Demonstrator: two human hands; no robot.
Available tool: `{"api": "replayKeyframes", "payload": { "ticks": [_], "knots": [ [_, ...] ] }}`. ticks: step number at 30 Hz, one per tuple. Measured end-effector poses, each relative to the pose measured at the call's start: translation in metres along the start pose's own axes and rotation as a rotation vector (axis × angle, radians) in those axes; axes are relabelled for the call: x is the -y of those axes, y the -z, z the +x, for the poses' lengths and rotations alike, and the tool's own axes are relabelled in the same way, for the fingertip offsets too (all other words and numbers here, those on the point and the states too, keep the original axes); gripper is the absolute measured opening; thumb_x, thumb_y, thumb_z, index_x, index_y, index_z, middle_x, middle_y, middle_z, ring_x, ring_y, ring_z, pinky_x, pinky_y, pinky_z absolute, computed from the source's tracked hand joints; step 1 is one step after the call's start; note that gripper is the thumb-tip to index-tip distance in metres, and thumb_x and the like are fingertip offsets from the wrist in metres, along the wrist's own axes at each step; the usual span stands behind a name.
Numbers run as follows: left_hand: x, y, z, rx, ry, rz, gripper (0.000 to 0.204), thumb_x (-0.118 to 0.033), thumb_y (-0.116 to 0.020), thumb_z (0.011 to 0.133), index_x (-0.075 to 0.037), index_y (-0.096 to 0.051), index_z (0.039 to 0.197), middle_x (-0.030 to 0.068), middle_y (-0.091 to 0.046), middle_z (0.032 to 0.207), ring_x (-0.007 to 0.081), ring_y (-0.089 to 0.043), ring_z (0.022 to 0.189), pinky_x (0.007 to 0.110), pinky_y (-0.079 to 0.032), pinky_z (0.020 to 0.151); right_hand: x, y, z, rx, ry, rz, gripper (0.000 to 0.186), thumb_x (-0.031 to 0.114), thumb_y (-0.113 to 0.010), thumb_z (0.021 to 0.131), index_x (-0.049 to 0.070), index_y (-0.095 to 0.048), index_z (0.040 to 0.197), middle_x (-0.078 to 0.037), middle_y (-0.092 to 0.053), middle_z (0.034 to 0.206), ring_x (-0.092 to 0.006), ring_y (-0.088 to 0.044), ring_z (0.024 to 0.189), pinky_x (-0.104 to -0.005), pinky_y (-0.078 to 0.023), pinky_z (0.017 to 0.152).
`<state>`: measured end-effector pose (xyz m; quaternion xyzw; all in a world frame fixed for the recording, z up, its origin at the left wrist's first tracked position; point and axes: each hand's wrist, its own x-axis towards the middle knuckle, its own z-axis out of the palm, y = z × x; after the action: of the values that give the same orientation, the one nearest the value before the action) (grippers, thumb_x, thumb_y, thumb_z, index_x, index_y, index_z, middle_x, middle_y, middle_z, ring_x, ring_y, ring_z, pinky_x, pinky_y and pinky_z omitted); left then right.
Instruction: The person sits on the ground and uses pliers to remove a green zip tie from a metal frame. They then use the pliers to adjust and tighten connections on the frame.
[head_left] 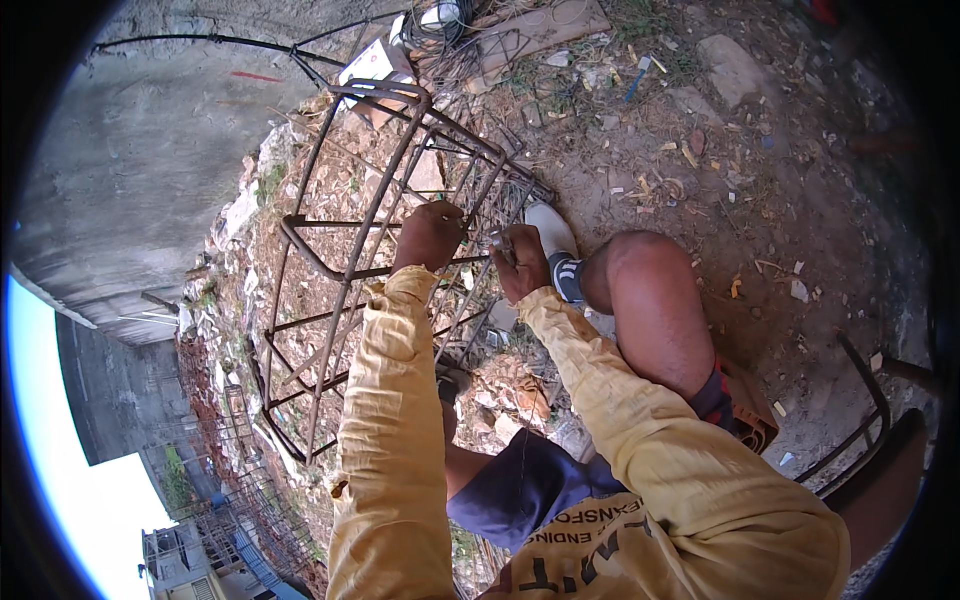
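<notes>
A cage of brown steel reinforcing bars (348,275), tied into bent rectangular frames, slants across the ground in front of me. My left hand (430,236) is closed at the cage's right side, its fingers curled against the bars. Whatever those fingers pinch is too small to tell. Just to its right, my right hand (521,264) is wrapped round a small metal tool (497,240). Only the tool's grey metal end shows, so its kind is unclear. The two hands are close together but apart.
A concrete wall (150,180) rises on the left. Beyond the cage are a white carton (378,65), coiled wire (445,35) and a wooden board (545,35). Rubble and wood chips litter the dirt around my shoe (552,232). Bent bars (868,390) stand at the right.
</notes>
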<state>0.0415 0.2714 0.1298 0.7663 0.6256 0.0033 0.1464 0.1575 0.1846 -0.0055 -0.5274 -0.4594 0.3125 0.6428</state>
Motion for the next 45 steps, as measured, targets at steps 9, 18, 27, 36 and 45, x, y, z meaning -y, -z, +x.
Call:
{"api": "replayKeyframes", "payload": {
  "ticks": [9,18,27,36,45],
  "knots": [
    [-0.009,-0.007,-0.002,0.004,-0.060,0.136,0.018,-0.016,-0.057,0.086,-0.013,-0.070,0.098,0.0183,-0.068,0.094,0.0348,-0.066,0.086,0.043,-0.053,0.077,0.013,0.005,0.004,0.092,-0.002,0.013,0.019,0.006,-0.063,0.085,0.004,-0.057,0.103,-0.013,-0.052,0.105,-0.0271,-0.058,0.089,-0.0362,-0.049,0.076],
    [0.007,-0.023,0.005,-0.044,0.041,0.234,0.021,-0.010,-0.054,0.078,-0.007,-0.065,0.096,0.0267,-0.067,0.094,0.0401,-0.066,0.090,0.046,-0.053,0.081,0.018,0.000,0.012,0.091,-0.172,0.162,0.019,0.021,-0.060,0.092,0.005,-0.057,0.103,-0.013,-0.062,0.087,-0.0265,-0.061,0.077,-0.0362,-0.049,0.072],
    [-0.022,0.003,-0.011,-0.072,-0.264,0.157,0.020,-0.010,-0.052,0.082,-0.005,-0.067,0.095,0.0125,-0.067,0.106,0.0324,-0.066,0.088,0.047,-0.041,0.099,0.024,0.010,0.033,0.221,-0.095,0.041,0.019,0.021,-0.060,0.092,0.006,-0.053,0.102,-0.016,-0.062,0.079,-0.0332,-0.063,0.074,-0.0392,-0.048,0.068],
    [-0.008,-0.012,-0.004,-0.013,-0.083,0.453,0.017,-0.010,-0.055,0.083,-0.001,-0.061,0.096,0.0152,-0.066,0.096,0.0297,-0.064,0.093,0.044,-0.047,0.093,0.019,-0.004,0.043,0.142,0.044,0.030,0.025,0.028,-0.060,0.093,0.006,-0.052,0.102,-0.017,-0.060,0.086,-0.0347,-0.060,0.076,-0.0406,-0.047,0.069],
    [-0.023,0.001,-0.004,-0.080,0.145,0.193,0.023,-0.017,-0.054,0.083,0.005,-0.058,0.089,0.0255,-0.066,0.077,0.0395,-0.067,0.075,0.045,-0.055,0.071,0.005,0.010,0.024,0.073,-0.486,0.325,0.024,0.029,-0.054,0.097,0.005,-0.052,0.101,-0.007,-0.062,0.084,-0.0170,-0.061,0.068,-0.0327,-0.049,0.065]
  ]
}}
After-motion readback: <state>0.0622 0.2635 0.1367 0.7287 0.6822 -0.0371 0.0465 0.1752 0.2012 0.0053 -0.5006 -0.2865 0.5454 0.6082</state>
